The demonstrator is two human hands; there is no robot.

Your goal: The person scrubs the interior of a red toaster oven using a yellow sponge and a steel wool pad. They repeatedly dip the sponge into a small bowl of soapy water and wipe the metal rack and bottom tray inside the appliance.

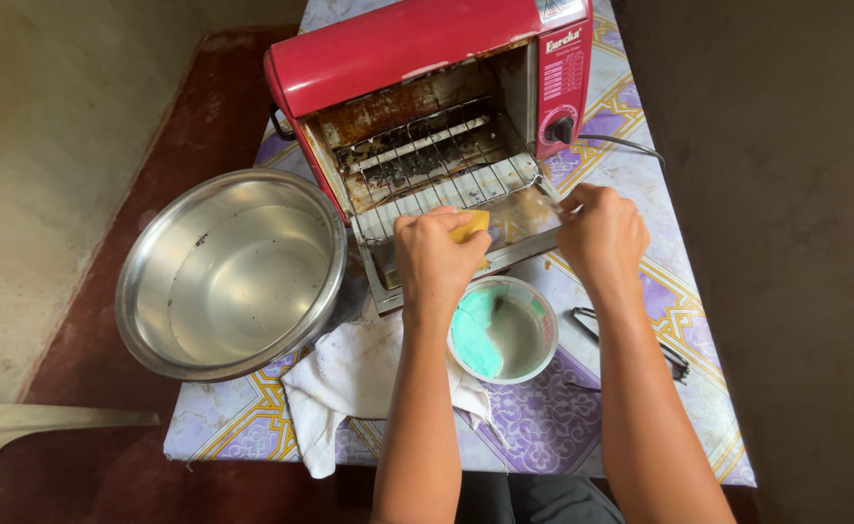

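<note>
A red toaster oven [417, 49] stands on the table with its door [524, 225] folded down and a wire rack [446, 184] pulled partway out; the inside is stained and greasy. My left hand [436, 257] grips a yellow sponge [472, 226] and presses it on the open door. My right hand [601, 233] holds the right edge of the door and rack. Just in front of the oven sits a small round tub [504, 330] with green paste inside.
A large steel bowl [228, 272] with water stands at the left, overhanging the table edge. A white cloth [349, 378] lies under my left forearm. Dark tongs [674, 361] lie at the right. The oven's cord [630, 146] runs right. A patterned cover [563, 417] lies on the table.
</note>
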